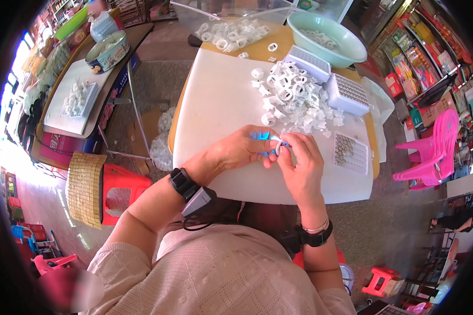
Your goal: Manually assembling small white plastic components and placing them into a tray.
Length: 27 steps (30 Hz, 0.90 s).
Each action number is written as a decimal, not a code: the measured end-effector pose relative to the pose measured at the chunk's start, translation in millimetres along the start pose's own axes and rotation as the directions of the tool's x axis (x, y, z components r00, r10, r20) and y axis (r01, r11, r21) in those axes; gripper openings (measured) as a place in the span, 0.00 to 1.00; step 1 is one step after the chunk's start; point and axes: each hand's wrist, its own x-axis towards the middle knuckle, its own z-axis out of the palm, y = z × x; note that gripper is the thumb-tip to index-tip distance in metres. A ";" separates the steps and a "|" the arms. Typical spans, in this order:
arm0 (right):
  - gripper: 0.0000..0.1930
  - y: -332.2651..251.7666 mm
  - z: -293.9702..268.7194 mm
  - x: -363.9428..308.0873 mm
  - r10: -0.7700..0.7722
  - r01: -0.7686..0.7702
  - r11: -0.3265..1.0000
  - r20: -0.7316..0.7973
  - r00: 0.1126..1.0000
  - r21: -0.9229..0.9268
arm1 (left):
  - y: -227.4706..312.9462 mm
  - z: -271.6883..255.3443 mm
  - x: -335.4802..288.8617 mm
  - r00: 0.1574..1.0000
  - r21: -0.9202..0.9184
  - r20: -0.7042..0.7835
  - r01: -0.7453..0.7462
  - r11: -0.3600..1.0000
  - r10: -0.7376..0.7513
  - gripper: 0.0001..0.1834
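Ring, white and small, was at the fingertips over the near edge of the board. Its right side was pinched between the thumb and forefinger of the right hand. From the left, the left hand met it with curled fingers lit by a blue glow; whether these gripped the ring too, I could not tell. Each wrist wore a black band, the left one and the right one. Just beyond the hands, a heap of white parts spread over the board. To the right of the hands lay a shallow tray partly filled with small pieces; farther off, a stack of trays stood beside the heap. At the far end of the table were a clear bin of white parts, on the left, and a pale green basin, on the right. Well to the left, a second table held a round tin; well to the right stood a pink chair.
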 end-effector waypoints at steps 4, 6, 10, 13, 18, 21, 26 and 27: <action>0.17 -13.1 -4.5 0.3 0.164 -0.147 0.975 -0.095 0.982 0.170 | 2.7 3.8 -2.6 1.000 -0.013 -0.021 -0.002 1.000 0.002 0.13; 0.20 -15.8 -6.8 -1.4 0.110 -0.087 0.979 -0.115 0.987 0.183 | 2.2 3.4 -2.1 1.000 0.003 -0.017 -0.009 1.000 0.009 0.13; 0.21 -12.3 3.4 -7.4 0.056 -0.046 0.988 -0.066 0.996 0.146 | 0.1 1.0 -0.8 1.000 0.006 0.010 -0.007 1.000 0.007 0.13; 0.21 -13.0 5.8 -7.4 0.008 -0.001 0.996 -0.084 0.996 0.085 | 0.6 2.4 -0.4 1.000 0.018 0.015 0.004 1.000 -0.004 0.13; 0.21 -11.4 11.6 -10.8 0.022 -0.016 0.998 -0.105 0.994 0.064 | -1.0 4.4 2.2 1.000 0.018 -0.024 0.000 1.000 0.001 0.12; 0.18 -17.9 -3.3 -4.4 0.095 -0.075 0.985 -0.126 0.987 0.153 | 3.7 0.1 -0.1 0.999 -0.007 0.021 0.041 0.999 -0.041 0.14; 0.08 -6.4 -12.3 -7.0 0.309 -0.309 0.868 0.064 0.949 0.388 | 5.3 -1.5 -1.0 0.996 0.075 0.022 0.081 0.994 -0.083 0.16; 0.08 -5.6 -11.3 -8.5 0.311 -0.308 0.868 0.058 0.949 0.389 | 5.6 -1.8 -1.0 0.995 0.095 0.034 0.092 0.991 -0.095 0.17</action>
